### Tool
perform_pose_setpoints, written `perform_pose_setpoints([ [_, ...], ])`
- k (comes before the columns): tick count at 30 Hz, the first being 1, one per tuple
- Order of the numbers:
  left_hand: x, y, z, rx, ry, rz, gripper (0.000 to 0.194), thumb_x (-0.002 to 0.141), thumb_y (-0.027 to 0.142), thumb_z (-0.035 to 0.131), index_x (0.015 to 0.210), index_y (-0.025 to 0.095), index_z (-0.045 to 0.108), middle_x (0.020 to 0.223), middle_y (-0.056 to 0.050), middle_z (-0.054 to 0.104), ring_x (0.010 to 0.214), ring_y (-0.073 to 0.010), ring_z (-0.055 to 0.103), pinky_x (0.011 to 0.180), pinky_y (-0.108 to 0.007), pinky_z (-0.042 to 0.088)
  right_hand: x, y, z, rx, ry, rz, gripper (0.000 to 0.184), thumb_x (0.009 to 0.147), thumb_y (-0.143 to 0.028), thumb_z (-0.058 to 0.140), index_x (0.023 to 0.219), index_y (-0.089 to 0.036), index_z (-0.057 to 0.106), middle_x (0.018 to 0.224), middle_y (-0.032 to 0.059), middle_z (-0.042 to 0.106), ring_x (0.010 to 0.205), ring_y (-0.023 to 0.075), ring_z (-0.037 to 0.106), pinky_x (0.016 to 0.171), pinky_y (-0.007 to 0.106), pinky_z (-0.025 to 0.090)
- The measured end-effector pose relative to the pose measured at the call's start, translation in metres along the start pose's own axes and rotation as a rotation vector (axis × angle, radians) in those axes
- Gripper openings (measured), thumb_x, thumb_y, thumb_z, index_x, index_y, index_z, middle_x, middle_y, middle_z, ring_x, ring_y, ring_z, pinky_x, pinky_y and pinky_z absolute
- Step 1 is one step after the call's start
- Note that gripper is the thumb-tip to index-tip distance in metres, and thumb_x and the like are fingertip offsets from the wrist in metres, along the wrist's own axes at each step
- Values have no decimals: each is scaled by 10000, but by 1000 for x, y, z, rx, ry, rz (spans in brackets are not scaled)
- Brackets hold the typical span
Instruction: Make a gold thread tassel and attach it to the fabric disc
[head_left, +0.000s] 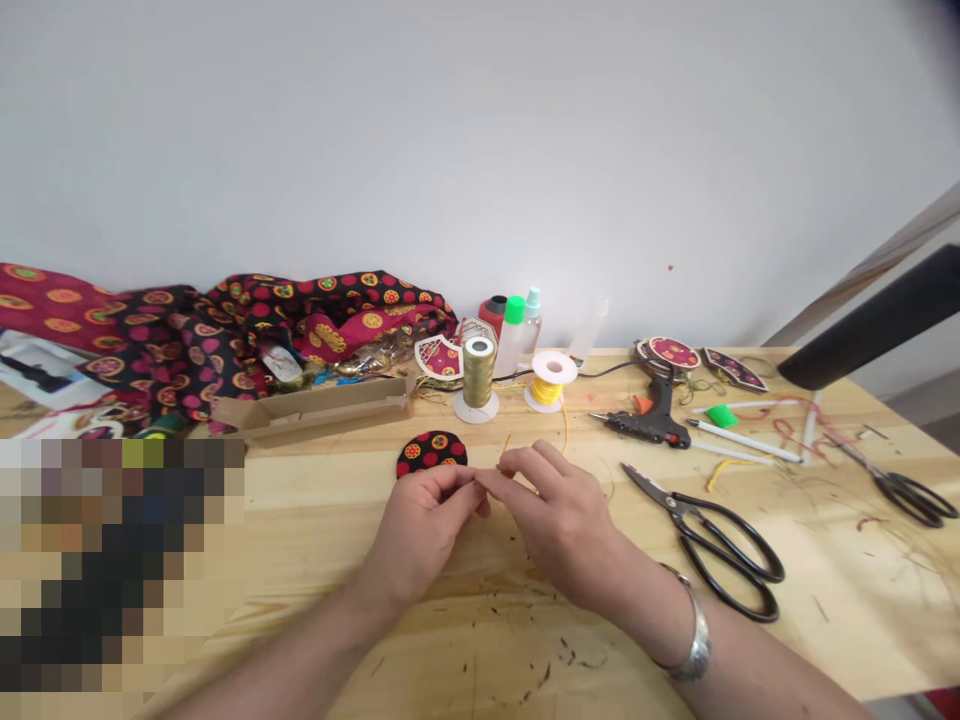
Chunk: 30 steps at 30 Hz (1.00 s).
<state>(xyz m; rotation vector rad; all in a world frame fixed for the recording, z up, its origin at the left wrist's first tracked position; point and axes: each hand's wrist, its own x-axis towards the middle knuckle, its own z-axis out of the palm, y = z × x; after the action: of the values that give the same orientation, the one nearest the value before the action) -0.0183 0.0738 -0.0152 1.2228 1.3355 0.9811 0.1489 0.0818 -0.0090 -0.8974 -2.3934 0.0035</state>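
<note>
My left hand (427,520) and my right hand (562,510) meet above the middle of the wooden table, fingertips pinched together and touching. Whatever lies between the fingertips is too small or hidden to make out. A bit of yellow cord (507,441) shows just beyond my right fingers; whether it is held I cannot tell. Right behind my left fingers lies a round black fabric disc (427,452) with red and yellow flower patterns, partly covered by them. Farther back stands a spool of yellow cord (550,388), its loose strand running down toward my right hand.
Black-handled scissors (697,530) lie right of my right hand, a glue gun (649,415) behind them. A gold thread cone (478,375), bottles (511,340), an open cardboard box (322,412) and patterned cloth (300,310) line the back. Another pair of scissors (911,495) lies far right.
</note>
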Motion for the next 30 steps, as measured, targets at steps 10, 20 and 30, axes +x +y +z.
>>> perform_pose_setpoints([
  [10, -2, 5, 1, 52, -27, 49, 185, 759, 263, 579, 611, 186, 659, 558, 27, 589, 495, -114, 442, 501, -226, 357, -1, 5, 1, 51, 28, -34, 231, 914, -98, 395, 878, -159, 615, 841, 76, 599, 729, 174, 430, 612, 289, 398],
  [20, -4, 3, -1, 43, -63, 59, 244, 803, 330, 559, 639, 185, 666, 598, 10, 593, 516, -117, 442, 503, -230, 349, -2, 7, 3, 115, 75, -11, 215, 895, -94, 445, 926, -171, 644, 834, 66, 622, 736, 166, 462, 635, 275, 421],
  [30, -5, 3, -2, 57, -60, 90, 242, 810, 326, 557, 667, 174, 679, 584, 19, 558, 518, -113, 419, 500, -226, 337, 7, 4, 5, 491, 164, 276, 176, 840, -86, 550, 803, -190, 687, 720, 21, 637, 705, 135, 553, 641, 248, 457],
])
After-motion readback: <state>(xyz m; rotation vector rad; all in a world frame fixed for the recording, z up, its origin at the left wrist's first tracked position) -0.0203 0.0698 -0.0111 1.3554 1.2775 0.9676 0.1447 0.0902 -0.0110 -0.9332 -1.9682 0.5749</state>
